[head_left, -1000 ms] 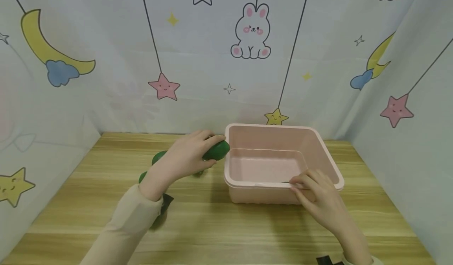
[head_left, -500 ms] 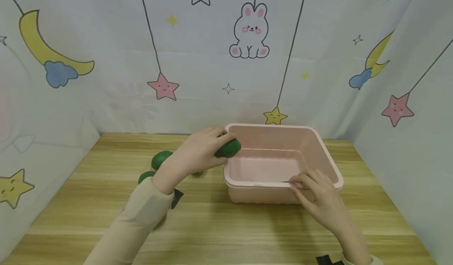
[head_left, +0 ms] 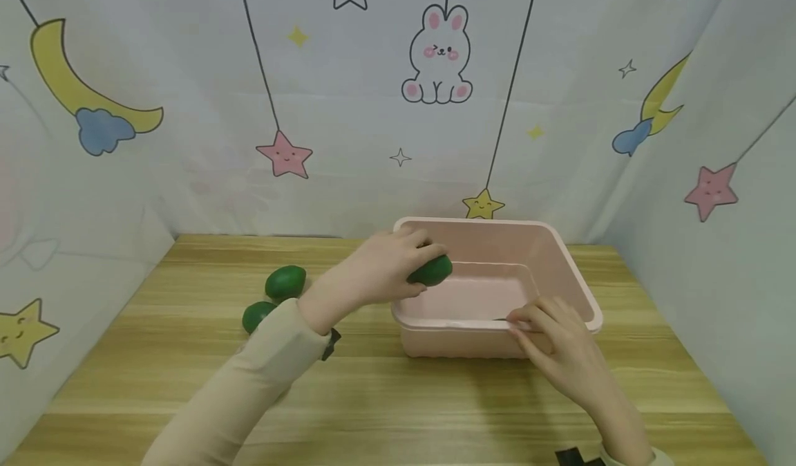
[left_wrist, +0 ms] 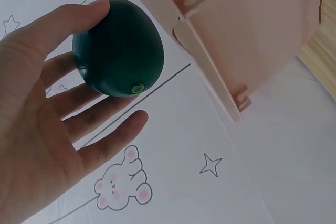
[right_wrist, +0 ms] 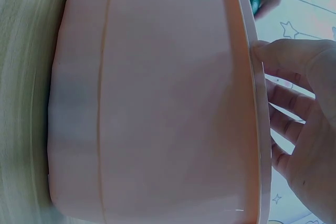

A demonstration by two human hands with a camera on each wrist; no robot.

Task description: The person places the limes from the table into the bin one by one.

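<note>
A smooth, dark-green, egg-shaped fruit with a pale-green stem mark has shifted rightward, above the left part of a pale-pink rectangular plastic bin; the carry seems nearly complete. The left hand has it in its grip; the right hand pinches the near rim. On the wood-grained counter lie a similar fruit and another, whose full shape is hard to tell.

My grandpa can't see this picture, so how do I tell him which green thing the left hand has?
Find the big pink tub on the wooden table. At its left side, the left hand holds a smooth, dark green, egg-shaped thing. It's the one held up in the air, while the two green ones farther left lie on the table.
</note>
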